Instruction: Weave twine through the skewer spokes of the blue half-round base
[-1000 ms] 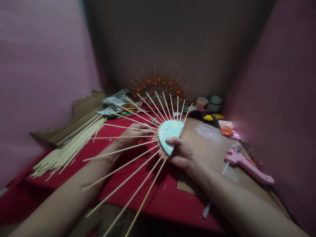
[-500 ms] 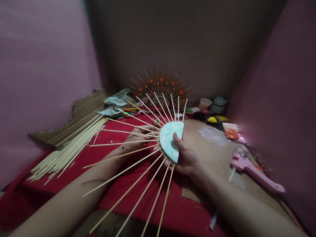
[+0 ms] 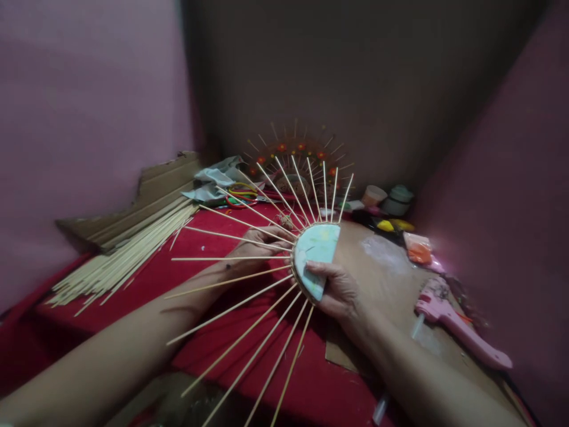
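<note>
Gripped by both hands, pale half-disc (image 3: 316, 258) fans thin wooden skewers (image 3: 249, 341).

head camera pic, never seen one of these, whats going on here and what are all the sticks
The picture comes from a camera worn on a person's head, looking forward and down, so the two bare arms coming in from the bottom are that person's own. There is no machine.

The right hand grips a pale half-round card piece with thin wooden sticks fanning out from its curved edge. The left hand sits behind those sticks; whether it grips them is hidden.

They work over a red cloth. On it lie a bundle of spare sticks at left, a brown cardboard sheet and a pink glue gun at right. At the back stands a similar stick fan with orange flowers, beside small pots.
</note>
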Demonstrator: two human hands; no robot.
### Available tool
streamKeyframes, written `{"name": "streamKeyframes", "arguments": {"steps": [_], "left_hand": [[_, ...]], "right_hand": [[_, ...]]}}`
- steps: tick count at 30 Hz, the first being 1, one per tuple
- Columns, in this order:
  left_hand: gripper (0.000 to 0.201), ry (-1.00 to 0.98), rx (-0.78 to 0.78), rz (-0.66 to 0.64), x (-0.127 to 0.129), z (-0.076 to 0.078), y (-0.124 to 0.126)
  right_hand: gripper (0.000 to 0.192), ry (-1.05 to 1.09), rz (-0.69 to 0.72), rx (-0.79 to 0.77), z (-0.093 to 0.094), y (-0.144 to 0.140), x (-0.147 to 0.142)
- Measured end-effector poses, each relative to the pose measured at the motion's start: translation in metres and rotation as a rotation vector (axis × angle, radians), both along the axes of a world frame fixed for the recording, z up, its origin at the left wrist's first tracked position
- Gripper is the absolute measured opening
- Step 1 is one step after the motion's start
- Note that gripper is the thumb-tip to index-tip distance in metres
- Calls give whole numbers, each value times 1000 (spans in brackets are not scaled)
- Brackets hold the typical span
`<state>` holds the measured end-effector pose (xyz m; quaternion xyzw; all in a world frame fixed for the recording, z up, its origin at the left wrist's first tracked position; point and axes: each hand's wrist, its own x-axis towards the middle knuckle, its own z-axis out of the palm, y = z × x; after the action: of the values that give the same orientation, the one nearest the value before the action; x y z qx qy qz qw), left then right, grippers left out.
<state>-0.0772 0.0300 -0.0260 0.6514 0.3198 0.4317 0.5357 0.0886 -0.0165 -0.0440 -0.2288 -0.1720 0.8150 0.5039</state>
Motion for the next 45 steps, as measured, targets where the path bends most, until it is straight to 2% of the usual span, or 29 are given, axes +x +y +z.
{"name": "streamKeyframes", "arguments": {"steps": [6,10,13,19,24,30,36,41,45], "left_hand": [[19,6,-1,63,0,1,-1],[17,-31,-63,28,-1,0,1],[20,32,5,8,-3,-3,5],[17,140,119,110,-10,-4,16],[16,176,168,140,-33,4,28],[13,297,188,77,-62,22,36],[16,367,17,-26,-91,33,39],[13,297,-10,148,-118,39,37],[10,151,71,269,-124,42,35]], "right_hand": [[37,-13,82,-45,-3,0,5],[34,-14,152,-35,-2,-2,6],[37,2,158,-12,0,-4,5],[38,-3,131,-12,0,-3,4],[31,-12,111,-4,-1,-1,6],[24,-27,18,-50,-2,2,10],[23,-2,-14,-69,-1,4,11],[24,-8,-42,-74,-2,6,11],[22,-8,-4,-95,-2,5,12]]}}
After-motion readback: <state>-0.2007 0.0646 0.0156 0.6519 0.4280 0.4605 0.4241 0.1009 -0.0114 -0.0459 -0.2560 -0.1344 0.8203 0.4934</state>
